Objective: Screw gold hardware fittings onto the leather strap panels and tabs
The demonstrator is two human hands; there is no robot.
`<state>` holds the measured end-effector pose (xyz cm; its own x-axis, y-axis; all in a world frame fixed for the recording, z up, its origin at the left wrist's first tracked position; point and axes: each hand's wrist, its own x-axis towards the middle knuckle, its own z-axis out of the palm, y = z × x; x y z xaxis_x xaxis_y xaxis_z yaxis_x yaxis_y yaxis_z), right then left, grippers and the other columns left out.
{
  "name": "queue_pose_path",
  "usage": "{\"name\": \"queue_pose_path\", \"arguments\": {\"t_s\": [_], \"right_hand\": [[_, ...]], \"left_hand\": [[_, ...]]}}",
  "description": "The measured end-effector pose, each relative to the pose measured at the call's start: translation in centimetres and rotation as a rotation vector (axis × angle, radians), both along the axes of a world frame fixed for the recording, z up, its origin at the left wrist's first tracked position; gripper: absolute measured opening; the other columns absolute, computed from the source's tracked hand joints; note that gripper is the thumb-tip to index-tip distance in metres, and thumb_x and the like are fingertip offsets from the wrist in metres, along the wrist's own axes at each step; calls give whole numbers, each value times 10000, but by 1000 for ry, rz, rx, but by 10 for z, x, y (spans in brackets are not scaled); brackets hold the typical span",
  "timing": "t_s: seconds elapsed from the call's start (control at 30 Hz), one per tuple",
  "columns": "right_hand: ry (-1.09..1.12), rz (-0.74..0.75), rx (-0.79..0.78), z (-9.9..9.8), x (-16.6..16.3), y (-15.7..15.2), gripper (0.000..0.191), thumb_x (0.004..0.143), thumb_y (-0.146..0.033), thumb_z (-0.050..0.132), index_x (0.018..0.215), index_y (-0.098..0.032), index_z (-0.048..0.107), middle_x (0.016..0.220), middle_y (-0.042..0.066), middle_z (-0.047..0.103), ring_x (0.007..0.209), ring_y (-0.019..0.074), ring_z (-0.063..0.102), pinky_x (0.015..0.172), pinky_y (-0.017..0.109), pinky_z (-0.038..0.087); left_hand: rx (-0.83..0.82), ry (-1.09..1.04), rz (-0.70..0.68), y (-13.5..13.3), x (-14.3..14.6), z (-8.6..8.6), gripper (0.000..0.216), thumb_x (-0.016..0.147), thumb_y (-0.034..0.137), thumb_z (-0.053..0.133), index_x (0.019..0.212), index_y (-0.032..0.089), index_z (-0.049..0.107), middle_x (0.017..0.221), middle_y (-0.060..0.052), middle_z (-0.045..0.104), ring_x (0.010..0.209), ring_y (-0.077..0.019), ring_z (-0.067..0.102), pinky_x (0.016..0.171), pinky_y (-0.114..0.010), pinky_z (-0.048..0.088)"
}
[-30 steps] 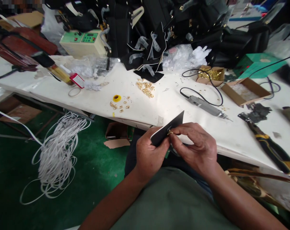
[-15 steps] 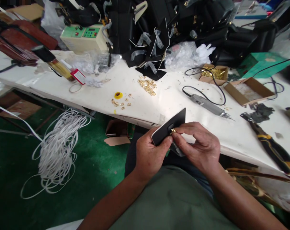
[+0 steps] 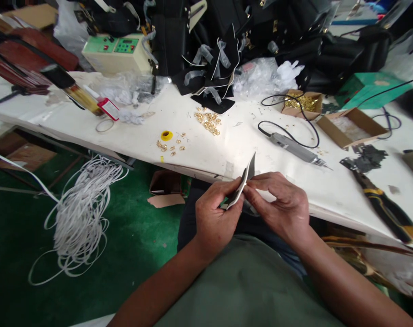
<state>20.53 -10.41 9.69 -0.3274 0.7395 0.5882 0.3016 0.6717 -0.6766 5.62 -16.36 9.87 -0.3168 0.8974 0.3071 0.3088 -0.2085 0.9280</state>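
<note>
My left hand (image 3: 217, 213) is closed around a black leather flap piece (image 3: 251, 169) with a pale edge, held nearly edge-on above my lap at the table's front edge. My right hand (image 3: 280, 202) pinches at the flap's other face with thumb and forefinger. The small gold fitting seen there earlier is hidden behind the fingers and the flap. Gold fittings (image 3: 209, 121) lie in a loose pile on the white table, with several more near a yellow ring-shaped roll (image 3: 166, 135).
A grey electric screwdriver (image 3: 293, 147) with a black cable lies at the right. Beyond it are pliers (image 3: 385, 209), an open cardboard box (image 3: 352, 129) and a box of gold parts (image 3: 301, 104). Black bags (image 3: 172, 41) are heaped behind. White cord (image 3: 82, 218) lies coiled on the floor.
The leather flap has turned from showing its black face to nearly edge-on. The gold fitting at my right fingertips has gone out of sight. Both hands stay close together.
</note>
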Motion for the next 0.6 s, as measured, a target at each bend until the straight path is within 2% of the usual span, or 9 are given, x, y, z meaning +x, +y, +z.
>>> {"name": "queue_pose_path", "arguments": {"t_s": [0.07,0.23,0.4,0.47,0.53,0.6], "right_hand": [[-11,-24,2,0,-2,0,157,903,-129,747,976,-268,749,907,4,809,839,199,755,825,382,547],[-29,-211,38,2,-12,-3,84,915,-185,763,934,-261,733,869,2,801,788,198,746,789,384,534],[-81,-171,88,1,-24,1,171,909,-137,734,1035,-252,746,932,30,809,848,211,748,851,412,530],[-104,-161,71,3,-26,3,196,899,-156,730,1076,-239,748,969,56,804,891,229,743,868,423,536],[-128,-130,10,5,-27,4,235,904,-253,739,1137,-229,744,1036,83,795,976,260,735,905,443,537],[-134,-94,-71,10,-27,2,395,876,-435,782,1203,-221,728,1125,112,775,1067,300,712,934,460,538]], "left_hand": [[2,16,1,1,-1,-1,230,904,168,738,1115,237,799,1024,-39,800,944,-191,744,925,-315,585],[28,7,-10,4,-4,-6,284,910,147,723,1170,250,772,1059,-33,788,963,-188,732,932,-312,580],[64,6,-15,8,-12,-17,282,913,142,713,1171,247,754,1102,-45,756,1019,-199,716,950,-326,577],[78,22,-32,11,-16,-20,336,913,142,712,1231,251,720,1136,-54,728,1042,-197,704,948,-323,577],[92,70,-67,13,-21,-22,436,908,159,723,1328,256,658,1200,-74,690,1097,-211,683,962,-337,577],[116,153,-96,16,-26,-23,559,891,192,751,1421,252,582,1270,-103,644,1170,-243,651,996,-372,571]]}}
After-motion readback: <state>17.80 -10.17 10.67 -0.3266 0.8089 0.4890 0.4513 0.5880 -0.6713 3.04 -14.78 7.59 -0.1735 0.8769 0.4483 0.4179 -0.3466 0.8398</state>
